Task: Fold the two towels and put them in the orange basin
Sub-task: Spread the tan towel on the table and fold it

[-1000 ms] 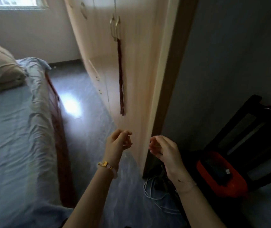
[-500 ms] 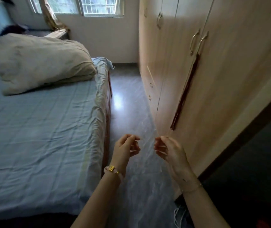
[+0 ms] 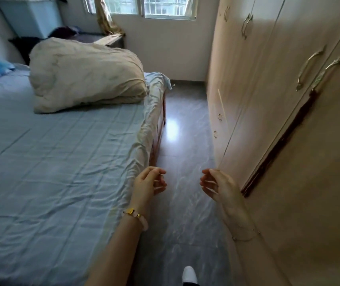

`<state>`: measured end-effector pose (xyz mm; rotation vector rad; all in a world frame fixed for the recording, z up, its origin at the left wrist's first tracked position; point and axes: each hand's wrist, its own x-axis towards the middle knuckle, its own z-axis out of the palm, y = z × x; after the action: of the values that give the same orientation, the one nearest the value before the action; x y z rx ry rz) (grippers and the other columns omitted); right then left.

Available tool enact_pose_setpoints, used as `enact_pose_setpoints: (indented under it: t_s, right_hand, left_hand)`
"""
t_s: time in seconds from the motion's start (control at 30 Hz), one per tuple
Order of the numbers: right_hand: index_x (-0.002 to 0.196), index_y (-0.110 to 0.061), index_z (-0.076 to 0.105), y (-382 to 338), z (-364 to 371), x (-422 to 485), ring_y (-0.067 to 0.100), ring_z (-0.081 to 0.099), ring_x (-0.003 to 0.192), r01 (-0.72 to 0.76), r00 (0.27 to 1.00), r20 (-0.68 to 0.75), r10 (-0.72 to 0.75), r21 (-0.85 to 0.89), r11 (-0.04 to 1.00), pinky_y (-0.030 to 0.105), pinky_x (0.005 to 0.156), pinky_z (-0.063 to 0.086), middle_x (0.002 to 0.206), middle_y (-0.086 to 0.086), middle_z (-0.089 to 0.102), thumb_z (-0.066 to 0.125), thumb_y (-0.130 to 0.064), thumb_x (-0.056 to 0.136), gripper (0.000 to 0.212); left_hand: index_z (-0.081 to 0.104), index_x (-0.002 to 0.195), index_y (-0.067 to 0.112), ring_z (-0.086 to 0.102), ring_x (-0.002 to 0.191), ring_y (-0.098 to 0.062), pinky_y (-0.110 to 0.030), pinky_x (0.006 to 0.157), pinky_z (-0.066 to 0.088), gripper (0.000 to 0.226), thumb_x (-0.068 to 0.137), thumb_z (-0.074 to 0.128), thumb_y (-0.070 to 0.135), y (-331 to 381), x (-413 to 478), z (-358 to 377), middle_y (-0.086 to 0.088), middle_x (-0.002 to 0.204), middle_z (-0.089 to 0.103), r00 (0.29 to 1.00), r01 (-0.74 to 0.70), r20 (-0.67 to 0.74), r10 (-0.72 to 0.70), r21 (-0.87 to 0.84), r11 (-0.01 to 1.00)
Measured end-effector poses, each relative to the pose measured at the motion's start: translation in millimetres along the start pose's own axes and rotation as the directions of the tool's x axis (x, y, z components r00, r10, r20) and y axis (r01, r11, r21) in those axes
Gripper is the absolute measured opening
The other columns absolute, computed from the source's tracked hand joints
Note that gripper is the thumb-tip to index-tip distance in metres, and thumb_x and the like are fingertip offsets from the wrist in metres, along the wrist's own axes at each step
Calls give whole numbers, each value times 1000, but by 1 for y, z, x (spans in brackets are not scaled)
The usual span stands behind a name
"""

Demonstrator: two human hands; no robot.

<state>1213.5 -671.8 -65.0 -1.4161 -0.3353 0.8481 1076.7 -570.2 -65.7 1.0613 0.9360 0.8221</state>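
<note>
The room was a narrow bedroom. The bed [image 3: 47,162] took the whole left side; its pale blue sheet was wrinkled and hung over the near edge toward the floor [image 3: 185,151]. The wardrobe [image 3: 288,120] of light wood filled the right side, its doors closed, with metal handles [image 3: 309,67] on them. A dark red strip [image 3: 282,141] hung down the door below one pair of handles. Between bed and wardrobe ran the grey, shiny floor, with a bright spot of light on it. A folded cream quilt [image 3: 82,75] lay on the far part of the bed, near the bed's right edge. Behind it, in the far wall, was the window [image 3: 144,5], with a yellowish curtain [image 3: 107,19] hanging at its left. A light blue box [image 3: 31,17] stood in the far left corner.

The two towels and the orange basin did not show in this view, so I cannot tell where they were or which way they pointed.

The left hand [image 3: 147,185] was over the edge of the bed and the right hand [image 3: 218,185] was just beside the wardrobe door. The palms faced each other, apart, with fingers loosely curled and holding nothing. A white shoe [image 3: 189,274] showed on the floor at the bottom. The left wrist carried a bracelet [image 3: 134,213] with a gold piece, the right wrist a thin chain [image 3: 245,236].
</note>
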Motion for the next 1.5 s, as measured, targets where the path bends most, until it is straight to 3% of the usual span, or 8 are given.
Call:
enact_pose_setpoints:
  t_s: [0.27, 0.43, 0.7, 0.83, 1.0, 1.13, 1.5]
  right_hand:
    - [89, -9, 66, -59, -8, 122, 21, 63, 83, 36, 999, 41, -33, -69, 997, 32, 80, 53, 82, 6, 65, 45, -19, 98, 25]
    - [89, -9, 66, -74, -6, 177, 21, 63, 82, -9, 999, 46, 9, -5, 1000, 30, 75, 52, 80, 6, 65, 47, -18, 97, 23]
    - [88, -9, 67, -94, 0, 284, 21, 64, 82, -51, 998, -38, 52, 27, 998, 36, 83, 53, 78, 6, 65, 47, -18, 97, 24]
    - [86, -9, 67, -107, 14, 353, 21, 63, 79, -75, 993, -86, 81, 67, 995, 37, 84, 53, 76, 6, 65, 47, -16, 97, 24]
    - [86, -8, 66, -143, 48, 450, 20, 63, 76, -59, 991, -118, 71, 97, 993, 31, 76, 53, 76, 7, 64, 47, -15, 97, 23]
    - [87, -8, 67, -171, 77, 526, 20, 64, 77, -35, 989, -143, 46, 82, 996, 32, 78, 54, 78, 8, 65, 48, -15, 96, 23]
    - [86, -11, 66, -208, 114, 696, 16, 64, 74, 12, 995, -102, -12, -7, 1000, 26, 74, 52, 76, 3, 65, 46, -15, 96, 23]
  left_hand:
    - [59, 68, 10, 53, 43, -3, -14, 45, 46, 27, 91, 47, 4, 22, 107, 83, 4, 50, 55, 1000, 0, -24, -1, -32, 999]
    - [60, 70, 9, 55, 45, -4, -16, 48, 46, 26, 92, 46, 6, 23, 159, 115, 1, 56, 54, 999, 14, -31, -15, -21, 1000]
    - [59, 70, 11, 54, 46, -6, -14, 46, 46, 27, 93, 44, 7, 35, 274, 148, 7, 49, 56, 1000, 29, 8, -29, -11, 1000]
    - [60, 69, 11, 53, 48, -8, -15, 47, 46, 28, 92, 44, 5, 38, 351, 169, 2, 54, 54, 998, 49, 39, -49, 5, 999]
    - [60, 70, 10, 52, 52, -11, -18, 50, 46, 28, 93, 44, 6, 68, 460, 191, 2, 54, 55, 994, 50, 100, -51, 13, 999]
    - [60, 70, 9, 53, 49, -8, -17, 48, 47, 28, 93, 44, 5, 101, 539, 205, 3, 51, 55, 992, 3, 130, -6, 23, 1000]
    - [60, 71, 11, 54, 46, -3, -13, 44, 45, 27, 93, 44, 7, 131, 699, 235, 5, 52, 55, 996, 42, 75, -45, 41, 998]
